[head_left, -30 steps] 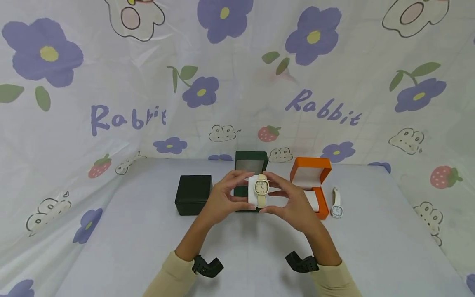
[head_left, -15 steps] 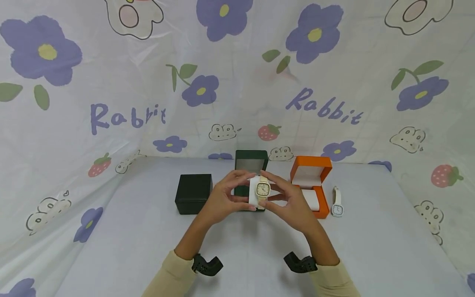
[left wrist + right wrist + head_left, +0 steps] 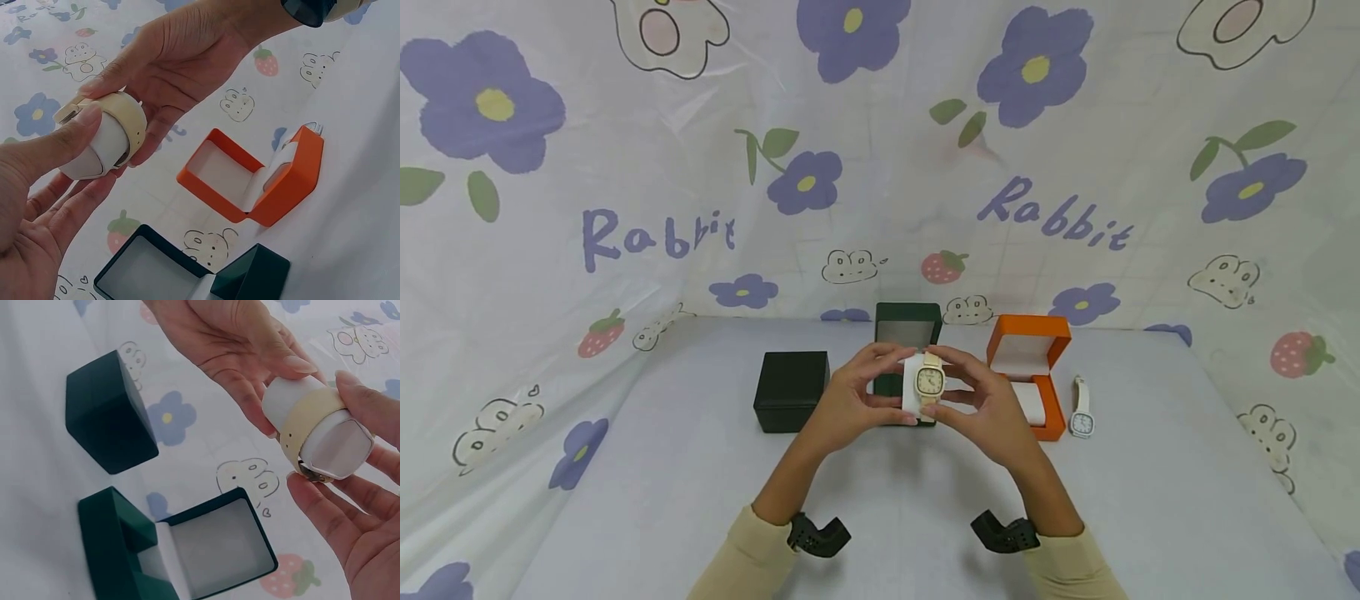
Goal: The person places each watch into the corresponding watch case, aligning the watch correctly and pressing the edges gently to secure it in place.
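Note:
A cream-strapped wristwatch [image 3: 929,381] with a squarish dial is wrapped around a white cushion [image 3: 281,400]. Both hands hold it up in front of the open green box [image 3: 910,315]. My left hand [image 3: 850,404] grips the cushion's left end between thumb and fingers. From the other side my right hand [image 3: 992,412] pinches the watch and cushion, its thumb over the lower strap. In the left wrist view the strap [image 3: 134,122] circles the cushion, with small holes visible. The right wrist view shows the buckle [image 3: 312,472] near my right fingertips.
A closed dark box [image 3: 792,392] stands left of the green one. To the right sits an open orange box [image 3: 1030,327] with a white cushion inside. Beside it a white watch [image 3: 1082,412] lies on the pale tabletop [image 3: 887,533]. A patterned cloth [image 3: 880,167] hangs behind.
My right thumb has moved up from below the cushion onto the lower strap. The watch has shifted slightly in my grip; the left hand is nearly still.

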The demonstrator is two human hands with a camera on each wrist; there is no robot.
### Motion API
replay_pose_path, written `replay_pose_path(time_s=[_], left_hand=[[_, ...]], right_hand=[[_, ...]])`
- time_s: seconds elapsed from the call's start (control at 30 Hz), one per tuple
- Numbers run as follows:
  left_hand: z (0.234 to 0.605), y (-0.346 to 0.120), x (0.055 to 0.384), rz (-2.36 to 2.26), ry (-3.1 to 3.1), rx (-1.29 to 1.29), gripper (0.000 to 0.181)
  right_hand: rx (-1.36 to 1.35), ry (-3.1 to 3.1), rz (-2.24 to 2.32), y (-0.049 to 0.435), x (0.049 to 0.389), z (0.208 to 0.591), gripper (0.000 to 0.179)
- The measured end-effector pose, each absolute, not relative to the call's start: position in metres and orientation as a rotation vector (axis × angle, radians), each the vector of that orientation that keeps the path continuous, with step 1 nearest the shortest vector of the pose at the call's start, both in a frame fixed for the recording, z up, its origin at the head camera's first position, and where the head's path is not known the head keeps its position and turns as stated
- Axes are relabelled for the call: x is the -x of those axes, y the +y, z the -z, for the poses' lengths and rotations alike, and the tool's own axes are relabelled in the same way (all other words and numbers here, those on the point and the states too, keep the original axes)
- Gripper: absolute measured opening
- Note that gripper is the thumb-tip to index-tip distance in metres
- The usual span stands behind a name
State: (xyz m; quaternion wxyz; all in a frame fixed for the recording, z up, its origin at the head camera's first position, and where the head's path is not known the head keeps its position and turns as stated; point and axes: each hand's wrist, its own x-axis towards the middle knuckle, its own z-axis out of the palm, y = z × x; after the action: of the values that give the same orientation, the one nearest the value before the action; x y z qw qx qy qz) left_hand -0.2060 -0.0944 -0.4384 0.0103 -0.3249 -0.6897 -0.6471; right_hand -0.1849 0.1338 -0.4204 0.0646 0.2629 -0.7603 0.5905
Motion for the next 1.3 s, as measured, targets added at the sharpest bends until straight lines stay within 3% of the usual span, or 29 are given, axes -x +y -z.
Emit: replay_pose_path(time_s=[1.3], left_hand=[[0.4363,-0.0922,0.2022,1.960,-2.135,1.027,0.081]], right_hand=[[-0.804,-2.253,-1.807,0.1316,0.1857,0.4243,0.068]])
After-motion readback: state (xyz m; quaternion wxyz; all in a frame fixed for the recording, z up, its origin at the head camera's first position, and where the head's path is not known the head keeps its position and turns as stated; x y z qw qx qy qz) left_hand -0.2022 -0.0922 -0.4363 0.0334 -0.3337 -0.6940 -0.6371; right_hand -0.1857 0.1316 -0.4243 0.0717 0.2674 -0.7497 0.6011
